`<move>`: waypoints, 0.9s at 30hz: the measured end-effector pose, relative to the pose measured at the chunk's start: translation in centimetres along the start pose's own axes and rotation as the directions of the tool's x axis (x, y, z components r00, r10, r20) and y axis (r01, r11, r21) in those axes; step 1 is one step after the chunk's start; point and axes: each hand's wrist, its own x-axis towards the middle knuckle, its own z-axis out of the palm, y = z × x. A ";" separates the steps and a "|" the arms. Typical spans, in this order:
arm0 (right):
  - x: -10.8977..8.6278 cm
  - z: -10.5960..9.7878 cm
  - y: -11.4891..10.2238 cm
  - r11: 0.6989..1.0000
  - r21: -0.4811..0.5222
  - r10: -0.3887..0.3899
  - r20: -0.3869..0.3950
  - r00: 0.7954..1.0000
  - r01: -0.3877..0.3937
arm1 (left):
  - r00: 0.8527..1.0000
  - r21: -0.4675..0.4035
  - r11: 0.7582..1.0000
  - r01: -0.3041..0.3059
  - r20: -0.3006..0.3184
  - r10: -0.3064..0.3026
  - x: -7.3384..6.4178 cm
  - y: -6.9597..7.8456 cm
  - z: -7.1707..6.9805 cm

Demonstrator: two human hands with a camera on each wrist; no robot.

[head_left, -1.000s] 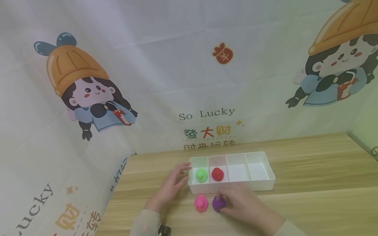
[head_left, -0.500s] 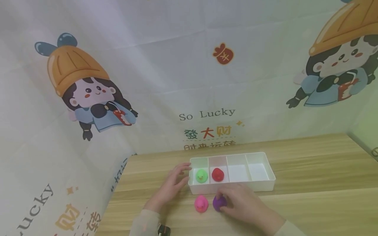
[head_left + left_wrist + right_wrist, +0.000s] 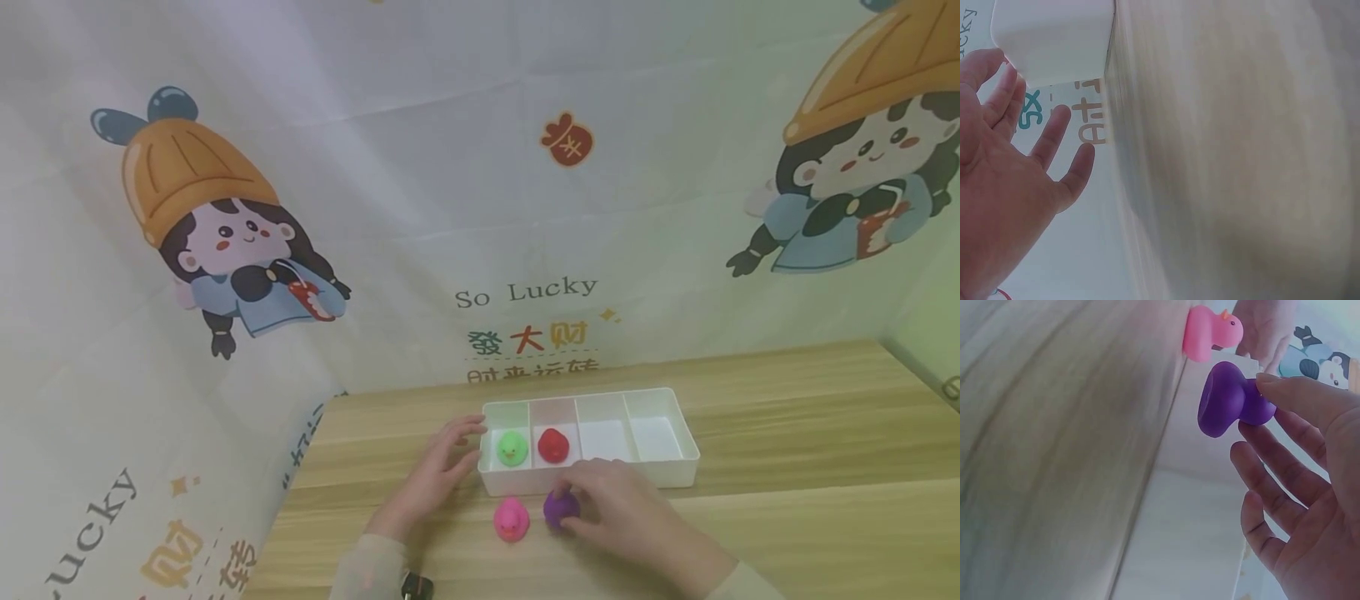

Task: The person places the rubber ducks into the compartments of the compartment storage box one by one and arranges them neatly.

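- Bkgd: pale printed cloth w/ cartoon figures and lettering, hung behind and at L of a wood-grain table.
- Far L, near edge: small black item by the sleeve; can't ID.
- L hand: fingers spread, slightly bent, nothing in grasp. Fingertips at L end of box; contact or just beside, can't tell.
- White box: 4 compts in a row, thin walls. Prob. light stiff plastic, apt to slide if knocked; best steadied at an end wall.
- Green duck: in leftmost compt, upright. Walls close round it, so hold fr. above, by head.
- Pink duck: upright on table, in front of box, approx. below the green one. Head and neck give a good pinch pt.
- Red duck: 2nd compt fr. L. Same build, approx.; same hold fr. above.
- Purple duck: just R of pink, in front of box; R wrist view shows base lifted clear of table. Looks light, smooth, rubbery; prob. gives a little under squeeze, not fragile, maybe a bit slick. Narrow neck betw. head and wide base = natural stop for fingers.
- R hand: thumb and fingertips pinch purple duck's head; gap nearly closed there, outer fingers loosely apart.
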 end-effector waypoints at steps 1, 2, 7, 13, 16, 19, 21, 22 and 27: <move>0.0 -0.1 0.0 1.000 0.002 -0.003 -0.004 1.000 0.003 | 1.000 0.006 1.000 0.002 0.001 -0.002 -0.1 0.3 0.0; 0.0 -0.3 -0.1 1.000 0.005 -0.006 -0.006 1.000 0.006 | 1.000 0.011 1.000 0.006 -0.001 -0.006 -0.1 0.4 -0.1; 0.0 -1.2 -0.3 1.000 0.016 -0.022 -0.019 1.000 0.022 | 1.000 0.008 1.000 0.017 0.000 -0.017 -0.1 0.8 -0.1; 0.2 -2.0 -0.2 0.998 0.041 -0.035 -0.052 0.998 0.037 | 1.000 -0.005 1.000 0.003 -0.007 -0.003 0.0 0.7 -0.1; 0.3 -2.3 0.0 0.998 0.051 -0.040 -0.072 0.997 0.044 | 1.000 -0.008 1.000 0.002 -0.011 -0.002 0.0 0.7 -0.1; 0.3 -2.5 0.1 0.996 0.056 -0.056 -0.098 0.994 0.062 | 1.000 -0.008 1.000 0.002 -0.012 -0.002 0.0 0.7 -0.1; 0.4 -2.6 0.2 0.996 0.053 -0.069 -0.117 0.991 0.075 | 1.000 -0.007 1.000 0.001 -0.010 -0.002 0.0 0.6 -0.1; 0.4 -2.8 0.2 0.995 0.055 -0.074 -0.123 0.990 0.081 | 1.000 -0.004 1.000 0.005 -0.009 -0.005 0.0 0.6 -0.1; 0.5 -3.4 0.2 0.994 0.022 -0.103 -0.165 0.981 0.108 | 1.000 0.001 1.000 0.005 -0.011 -0.005 0.0 0.5 0.0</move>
